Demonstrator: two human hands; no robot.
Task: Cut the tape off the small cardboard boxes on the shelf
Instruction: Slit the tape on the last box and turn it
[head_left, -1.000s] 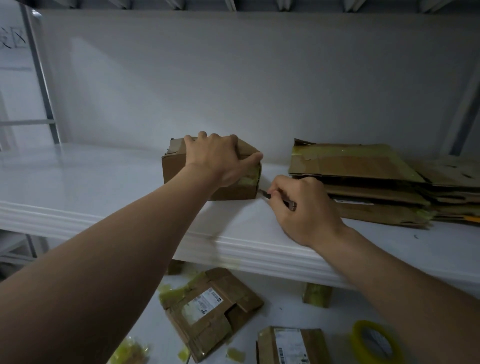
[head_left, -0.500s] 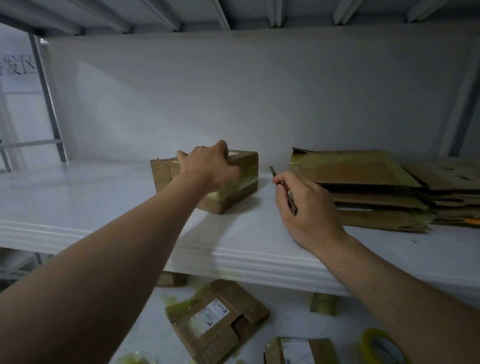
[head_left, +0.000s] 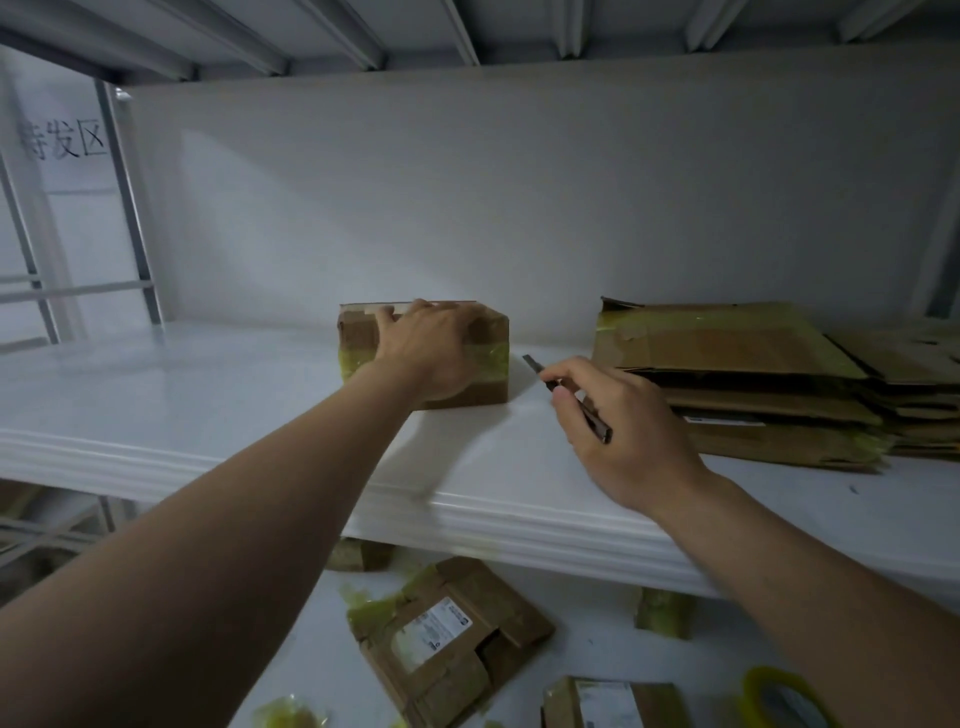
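A small brown cardboard box (head_left: 358, 332) banded with yellowish tape stands on the white shelf (head_left: 156, 384), near its middle. My left hand (head_left: 431, 348) lies over the box's front and top, fingers wrapped onto the top edge. My right hand (head_left: 618, 426) hovers just right of the box and holds a thin utility knife (head_left: 535, 364), whose blade points up and left toward the box's right side without touching it.
Flattened cardboard boxes (head_left: 737, 374) are stacked on the shelf's right part. On the lower level lie opened boxes with labels (head_left: 447, 639), scraps of yellow tape (head_left: 662, 610) and a tape roll (head_left: 779, 696). A white back wall closes the shelf behind.
My left hand has turned the box so a taped long side faces me. My right hand lifted the knife away from the box's lower right corner and now holds it slightly apart.
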